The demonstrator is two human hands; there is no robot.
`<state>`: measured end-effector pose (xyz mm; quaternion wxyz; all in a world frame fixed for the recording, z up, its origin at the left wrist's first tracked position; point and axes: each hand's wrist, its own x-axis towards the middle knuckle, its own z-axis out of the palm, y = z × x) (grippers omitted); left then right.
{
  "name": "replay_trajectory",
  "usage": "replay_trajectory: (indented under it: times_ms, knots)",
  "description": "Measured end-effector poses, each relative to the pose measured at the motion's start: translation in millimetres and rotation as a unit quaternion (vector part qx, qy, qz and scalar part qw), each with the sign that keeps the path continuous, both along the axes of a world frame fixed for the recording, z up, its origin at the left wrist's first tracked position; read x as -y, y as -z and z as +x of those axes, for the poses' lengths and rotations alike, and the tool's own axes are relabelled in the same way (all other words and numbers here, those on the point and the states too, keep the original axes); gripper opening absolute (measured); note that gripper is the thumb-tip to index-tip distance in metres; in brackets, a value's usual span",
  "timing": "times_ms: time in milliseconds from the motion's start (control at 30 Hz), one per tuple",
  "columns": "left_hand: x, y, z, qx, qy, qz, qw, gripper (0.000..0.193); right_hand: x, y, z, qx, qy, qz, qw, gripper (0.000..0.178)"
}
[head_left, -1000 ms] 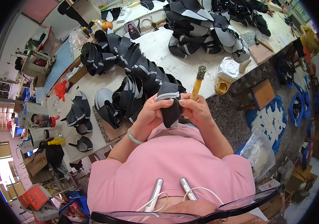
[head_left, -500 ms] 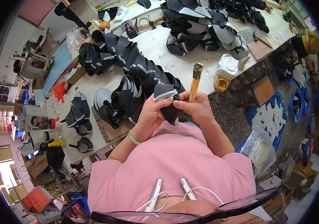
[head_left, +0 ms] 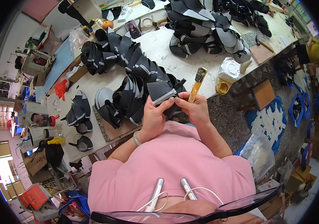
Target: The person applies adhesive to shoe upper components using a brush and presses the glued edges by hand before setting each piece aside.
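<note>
**Shoe upper held in both hands over the table's near edge**

Shoe upper (head_left: 163, 98), a black piece with a pale grey band across it, sits between the two hands just above the near edge of the white worktable (head_left: 174, 63). The left hand (head_left: 152, 118) is closed around its lower left side, thumb and fingers pressed onto the grey band. The right hand (head_left: 194, 108) grips the piece from the right and at the same time clasps a brush (head_left: 197, 84) with a yellow-orange handle, which stands nearly upright, bristle end pointing away from the person. A pale green bangle (head_left: 136, 139) circles the left wrist.

Directly beyond the hands, touching or nearly touching the held piece, a long row of black uppers (head_left: 129, 63) leans in overlapping order and runs away to the upper left. To the left of the left hand a brown board (head_left: 115, 130) lies at the table edge with more uppers on it, and further left a few single black pieces (head_left: 79, 112) lie apart on bare white surface, the widest open stretch. Beyond the right hand, a white plastic-wrapped pot (head_left: 229, 71) stands near the table's right edge, just past the brush tip. Far beyond it, another heap of black and grey uppers (head_left: 208, 26) fills the table. To the right of the right hand the table ends and speckled floor (head_left: 226, 119) lies below.
</note>
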<state>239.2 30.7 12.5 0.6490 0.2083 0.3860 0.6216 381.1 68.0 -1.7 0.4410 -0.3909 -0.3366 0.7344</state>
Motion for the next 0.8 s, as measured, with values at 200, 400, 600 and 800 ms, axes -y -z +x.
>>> replay_trajectory:
  times_ms: [200,400,600,800]
  knots:
    - [-1.7,4.0,5.7,-0.034,-0.037,0.026,0.998,0.029,-1.6,9.6,-3.0,0.002,0.02,-0.007,1.0,0.016]
    - [2.3,6.5,5.1,-0.092,-0.055,0.026,0.994,0.031,-8.6,18.9,3.7,0.075,-0.034,0.033,0.996,0.017]
    - [-2.7,2.6,-5.1,-0.113,-0.038,0.007,0.993,0.034,-3.6,8.8,4.3,0.069,-0.035,0.03,0.997,0.017]
    - [-14.6,6.0,-26.9,0.0,0.084,-0.043,0.996,0.034,-9.2,5.9,17.8,0.057,-0.12,0.083,0.988,0.014]
